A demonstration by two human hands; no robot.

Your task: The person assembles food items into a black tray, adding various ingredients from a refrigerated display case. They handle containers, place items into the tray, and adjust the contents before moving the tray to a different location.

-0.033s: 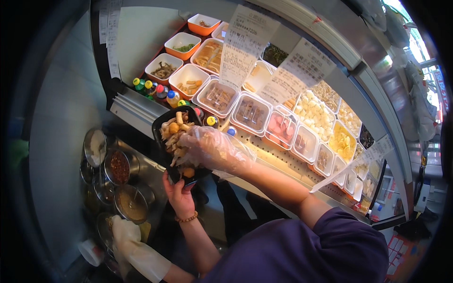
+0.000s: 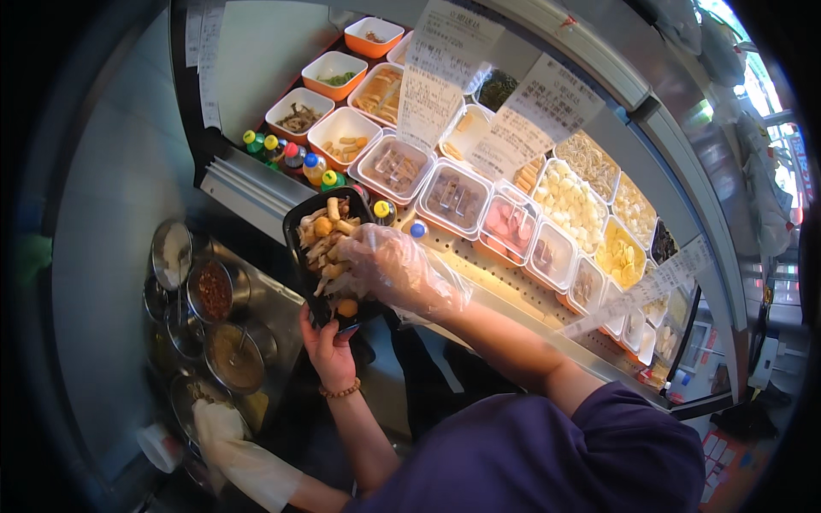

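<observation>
My left hand (image 2: 332,357), bare with a bead bracelet at the wrist, grips the near end of a black tray (image 2: 295,242) from below. The tray is tilted and filled with mixed food pieces (image 2: 321,248), which look like mushrooms, short pale rolls and round orange balls. Over its right side my right hand (image 2: 383,263), in a clear plastic glove, closes on some of the pieces, its fingertips partly hidden among them. At the lower left another person's gloved hand (image 2: 221,432) reaches into a metal bowl (image 2: 181,421); what it touches is hidden.
Metal bowls with red flakes (image 2: 219,295), brown sauce (image 2: 235,359) and white powder (image 2: 174,256) stand on the left counter. Small capped bottles (image 2: 315,169) line the display-case edge. Behind are several lidded food boxes (image 2: 393,167). Printed paper slips (image 2: 445,73) hang from the frame.
The view has shifted slightly, and the tray and my right hand appear a little further right. The other person's gloved hand has moved slightly lower, at the bowl. My grip stays the same.
</observation>
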